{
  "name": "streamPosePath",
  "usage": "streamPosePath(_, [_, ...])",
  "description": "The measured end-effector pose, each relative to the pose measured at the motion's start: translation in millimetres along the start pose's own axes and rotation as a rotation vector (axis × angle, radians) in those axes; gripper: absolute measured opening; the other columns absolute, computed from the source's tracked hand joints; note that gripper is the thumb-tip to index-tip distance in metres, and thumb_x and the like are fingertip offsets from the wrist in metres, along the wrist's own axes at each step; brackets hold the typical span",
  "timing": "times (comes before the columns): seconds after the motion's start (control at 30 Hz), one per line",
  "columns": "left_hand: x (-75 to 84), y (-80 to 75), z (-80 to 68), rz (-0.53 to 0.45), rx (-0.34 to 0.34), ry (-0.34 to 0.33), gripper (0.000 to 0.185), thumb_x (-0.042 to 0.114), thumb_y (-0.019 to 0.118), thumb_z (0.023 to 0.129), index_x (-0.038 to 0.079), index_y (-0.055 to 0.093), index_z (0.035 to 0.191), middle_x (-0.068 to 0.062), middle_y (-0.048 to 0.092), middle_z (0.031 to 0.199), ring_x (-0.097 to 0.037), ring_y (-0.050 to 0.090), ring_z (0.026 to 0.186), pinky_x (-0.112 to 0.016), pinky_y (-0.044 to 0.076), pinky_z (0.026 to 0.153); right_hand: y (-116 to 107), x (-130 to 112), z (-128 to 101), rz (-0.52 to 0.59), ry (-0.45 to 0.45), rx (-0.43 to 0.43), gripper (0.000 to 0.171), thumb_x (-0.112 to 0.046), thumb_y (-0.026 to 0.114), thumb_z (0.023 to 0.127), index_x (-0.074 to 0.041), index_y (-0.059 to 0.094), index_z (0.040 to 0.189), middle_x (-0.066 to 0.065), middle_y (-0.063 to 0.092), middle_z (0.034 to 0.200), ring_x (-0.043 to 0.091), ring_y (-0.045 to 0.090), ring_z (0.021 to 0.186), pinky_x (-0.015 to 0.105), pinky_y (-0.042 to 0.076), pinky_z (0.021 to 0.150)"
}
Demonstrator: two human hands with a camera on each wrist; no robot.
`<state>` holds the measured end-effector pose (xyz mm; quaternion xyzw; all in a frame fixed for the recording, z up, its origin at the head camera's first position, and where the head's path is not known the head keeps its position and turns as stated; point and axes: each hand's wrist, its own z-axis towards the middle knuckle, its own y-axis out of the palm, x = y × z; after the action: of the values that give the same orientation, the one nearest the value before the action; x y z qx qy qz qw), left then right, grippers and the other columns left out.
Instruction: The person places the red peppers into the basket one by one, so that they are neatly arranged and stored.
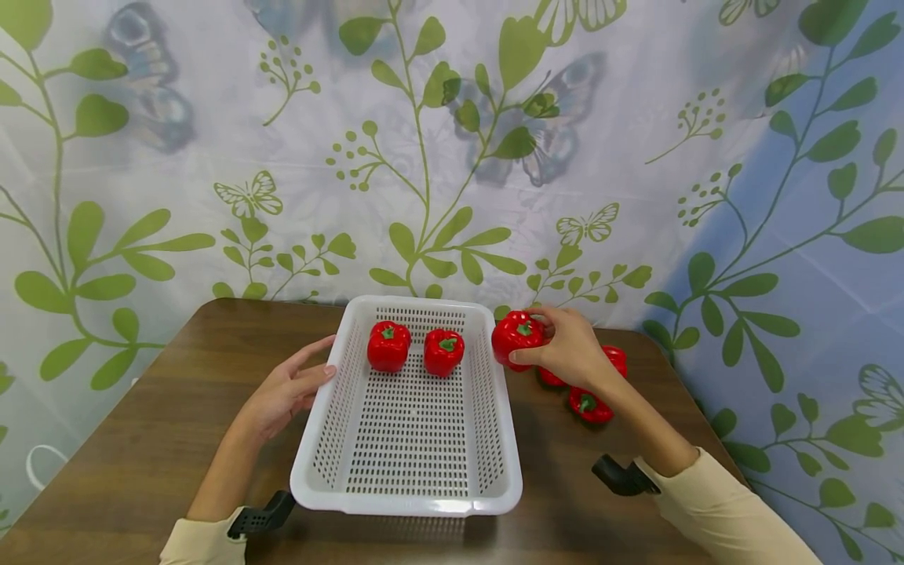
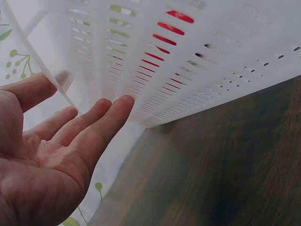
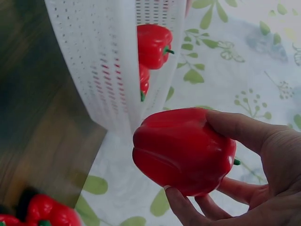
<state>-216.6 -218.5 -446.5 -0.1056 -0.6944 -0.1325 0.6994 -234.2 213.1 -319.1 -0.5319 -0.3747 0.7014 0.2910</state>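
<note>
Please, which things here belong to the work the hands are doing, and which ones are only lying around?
Belonging to the work:
- red pepper gripped by the right hand
- white perforated basket, left hand against its side
- two peppers in the basket
- peppers waiting on the table

Only lying around:
- wooden table
- leaf-print curtain

Red bell pepper (image 1: 518,337): glossy, green stem up, gripped by the right hand (image 1: 570,351) just outside the right wall of the white perforated basket (image 1: 412,502), near the table's far edge. The basket sits flat at the table's centre; the left hand (image 1: 286,390) rests open against its left wall.
</note>
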Motion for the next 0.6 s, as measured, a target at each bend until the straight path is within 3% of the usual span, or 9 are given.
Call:
streamPosePath(0.2, [-0.1, 0.2, -0.3, 0.004, 0.003, 0.003, 0.063, 0.019, 0.053, 0.106, 0.016, 0.023, 0.161, -0.025, 0.061, 0.138, -0.036, 0.072, 0.109, -0.048, 0.062, 0.085, 6.2, -12.3, 8.8, 0.039, -0.044, 0.003, 0.072, -0.032, 0.085, 0.078, -0.011, 0.057, 0.142, 0.015, 0.061, 0.132, 0.034, 0.056, 0.116, 0.051, 0.058, 0.091])
streamPosePath(0.47, [-2.2, -1.8, 1.7, 0.001, -0.007, 0.005, 0.061, 0.019, 0.052, 0.106, 0.017, 0.024, 0.161, -0.023, 0.062, 0.137, -0.035, 0.072, 0.109, -0.048, 0.062, 0.085, 18.0, -32.1, 18.7, 0.105, -0.077, -0.009, 0.070, -0.027, 0.084, 0.078, -0.011, 0.058, 0.141, 0.013, 0.065, 0.125, 0.032, 0.063, 0.105, 0.042, 0.062, 0.080])
streamPosePath(0.6, [-2.9, -1.8, 2.6, -0.003, -0.010, 0.007, 0.061, 0.018, 0.052, 0.107, 0.017, 0.024, 0.161, -0.023, 0.063, 0.137, -0.036, 0.072, 0.109, -0.048, 0.062, 0.085, 25.8, -41.8, 22.0, 0.133, -0.082, -0.035, 0.071, -0.025, 0.084, 0.078, -0.010, 0.056, 0.142, 0.014, 0.063, 0.126, 0.033, 0.064, 0.106, 0.043, 0.062, 0.081])
